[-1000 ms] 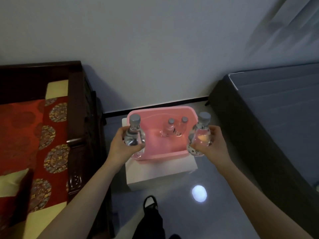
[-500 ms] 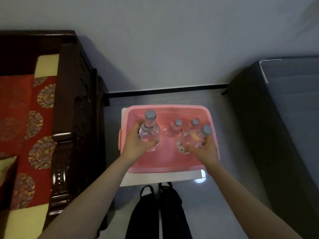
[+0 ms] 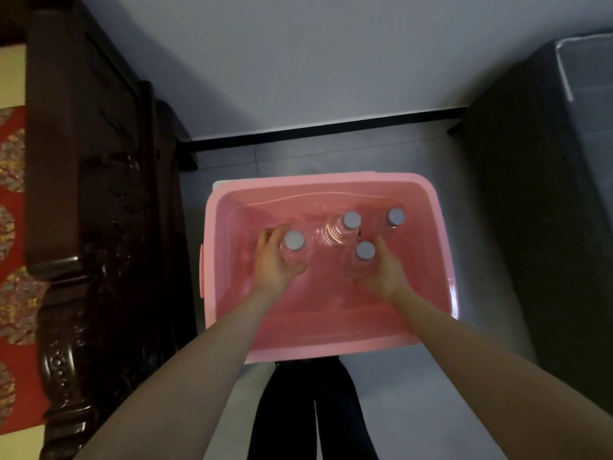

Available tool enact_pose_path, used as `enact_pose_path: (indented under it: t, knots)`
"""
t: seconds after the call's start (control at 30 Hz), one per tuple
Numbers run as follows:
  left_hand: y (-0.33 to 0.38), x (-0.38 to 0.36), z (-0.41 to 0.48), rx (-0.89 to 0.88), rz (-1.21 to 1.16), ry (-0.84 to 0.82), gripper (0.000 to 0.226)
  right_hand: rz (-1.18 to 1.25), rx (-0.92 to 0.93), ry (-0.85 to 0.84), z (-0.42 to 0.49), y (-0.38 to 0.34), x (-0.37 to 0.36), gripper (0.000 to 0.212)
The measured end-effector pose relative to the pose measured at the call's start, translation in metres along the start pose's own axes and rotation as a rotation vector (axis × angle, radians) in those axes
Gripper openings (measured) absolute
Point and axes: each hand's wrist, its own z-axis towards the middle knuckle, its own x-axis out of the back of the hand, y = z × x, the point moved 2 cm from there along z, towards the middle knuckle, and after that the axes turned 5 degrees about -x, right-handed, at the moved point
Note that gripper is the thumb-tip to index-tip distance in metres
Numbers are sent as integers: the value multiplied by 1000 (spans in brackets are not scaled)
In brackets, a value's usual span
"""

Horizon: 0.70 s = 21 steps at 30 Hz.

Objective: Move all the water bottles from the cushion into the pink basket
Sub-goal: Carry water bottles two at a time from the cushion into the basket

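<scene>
Left hand [image 3: 272, 265] and right hand [image 3: 386, 275] — both lowered, curled, gripping.

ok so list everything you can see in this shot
water bottles: 4, clear with grey caps, upright in the basket
basket: 1, pink, centre, in front of the person
cushion: 1, red with round patterns, far left on the bench
bench: 1, dark carved wood, left side
bed: 1, dark grey, right side
skirting board: 1, black, foot of the wall
wall: 1, pale grey, top
floor: grey, around the basket
trousers: 1 pair, black, bottom centre
left hand: grips the front-left water bottle
right hand: grips the front-right water bottle
</scene>
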Motion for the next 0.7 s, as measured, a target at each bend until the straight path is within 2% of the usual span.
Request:
enact_pose_path:
  t: [0.17,0.37,0.53,0.63,0.7]
  knots:
    - [6,-12,18,-30,-14,17,71,-50,22,-3,9,7,-5,67]
    - [17,-19,31,-59,-4,6,68,-21,-55,64,7,12,-6,72]
    - [16,-18,36,-60,48,-40,71,-59,-63,-15,6,8,4,75]
    - [18,-15,36,-62,60,-86,76,-45,-20,14,-3,-3,15,68]
    - [24,-10,37,-113,76,-105,74,-105,65,87,-10,-14,25,55]
